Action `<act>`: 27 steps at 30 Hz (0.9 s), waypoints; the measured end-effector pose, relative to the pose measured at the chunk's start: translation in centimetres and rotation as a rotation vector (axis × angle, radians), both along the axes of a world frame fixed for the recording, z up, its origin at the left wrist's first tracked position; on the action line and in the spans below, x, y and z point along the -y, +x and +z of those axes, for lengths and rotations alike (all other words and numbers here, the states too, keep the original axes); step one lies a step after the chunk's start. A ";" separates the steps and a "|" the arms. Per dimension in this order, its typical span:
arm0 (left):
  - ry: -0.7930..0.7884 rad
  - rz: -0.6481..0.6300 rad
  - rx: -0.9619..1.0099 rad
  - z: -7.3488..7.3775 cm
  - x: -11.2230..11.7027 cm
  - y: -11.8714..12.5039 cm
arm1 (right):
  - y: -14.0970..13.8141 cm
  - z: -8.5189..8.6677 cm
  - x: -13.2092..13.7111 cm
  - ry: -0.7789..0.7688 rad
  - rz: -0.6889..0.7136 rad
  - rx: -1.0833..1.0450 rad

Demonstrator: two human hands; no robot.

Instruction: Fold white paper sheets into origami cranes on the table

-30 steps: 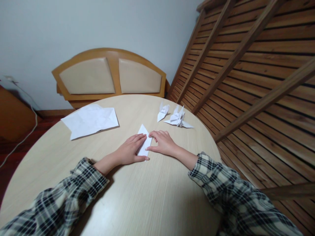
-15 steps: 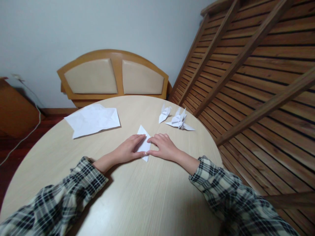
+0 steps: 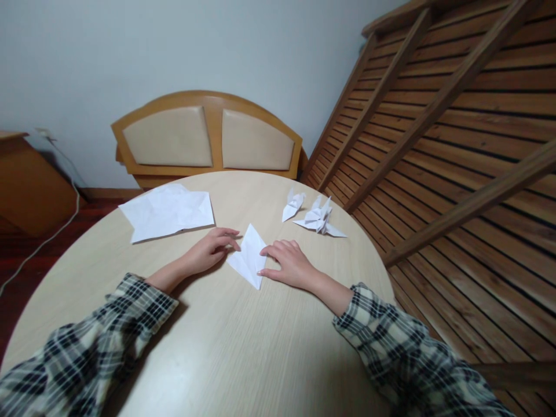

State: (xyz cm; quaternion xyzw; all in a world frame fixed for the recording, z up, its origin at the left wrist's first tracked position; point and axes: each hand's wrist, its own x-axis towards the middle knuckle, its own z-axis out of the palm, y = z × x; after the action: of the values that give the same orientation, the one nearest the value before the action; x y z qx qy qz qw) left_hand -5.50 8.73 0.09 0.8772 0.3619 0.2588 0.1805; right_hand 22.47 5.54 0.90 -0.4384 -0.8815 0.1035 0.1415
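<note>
A white sheet folded into a kite shape, the folded paper (image 3: 249, 255), lies on the table between my hands. My right hand (image 3: 287, 262) rests at its right edge, with the thumb and forefinger tips on the paper, holding it there. Just off the upper left edge is my left hand (image 3: 211, 250), its fingers loosely bent and apart, with nothing in them; whether a fingertip touches the paper is hard to make out. Beyond my right hand stand white folded paper cranes, a smaller one (image 3: 293, 205) and a clustered group (image 3: 319, 216).
Creased white paper sheets (image 3: 169, 211) lie at the far left of the round wooden table (image 3: 243, 359). Behind it is a padded wooden headboard (image 3: 216, 133). A slatted wooden panel (image 3: 460, 127) leans along the right side. A white cable (image 3: 47, 246) runs down at the left.
My left hand has lifted off the folded paper and moved left, uncovering its left half. My right hand stays at the right edge. The view has shifted slightly.
</note>
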 end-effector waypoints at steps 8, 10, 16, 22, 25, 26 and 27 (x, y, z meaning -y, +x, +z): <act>0.002 -0.054 -0.022 0.1 0.2 0.4 | 0.1 0.0 -0.1 -0.009 0.007 -0.006; 0.006 -0.064 -0.013 0.0 0.1 0.3 | 0.1 0.0 -0.2 -0.009 0.008 -0.008; 0.002 -0.087 0.007 -0.5 -0.3 0.2 | 0.1 -0.1 -0.3 -0.006 0.010 -0.017; -0.024 -0.096 0.012 -0.4 -0.2 0.2 | 0.1 -0.2 -0.3 -0.009 0.013 -0.021; -0.043 -0.095 0.008 -0.2 -0.1 0.2 | 0.1 -0.2 -0.4 -0.010 0.017 -0.018; -0.047 -0.095 0.007 -0.2 -0.1 0.2 | 0.1 -0.2 -0.4 -0.010 0.015 -0.016; -0.048 -0.096 0.007 -0.1 0.0 0.2 | 0.1 -0.2 -0.4 -0.011 0.015 -0.015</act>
State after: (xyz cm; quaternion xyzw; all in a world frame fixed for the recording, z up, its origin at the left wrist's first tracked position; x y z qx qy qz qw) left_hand -5.30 8.77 -0.01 0.8881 0.3249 0.2439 0.2152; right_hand 22.59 5.93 0.67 -0.4319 -0.8831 0.1128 0.1447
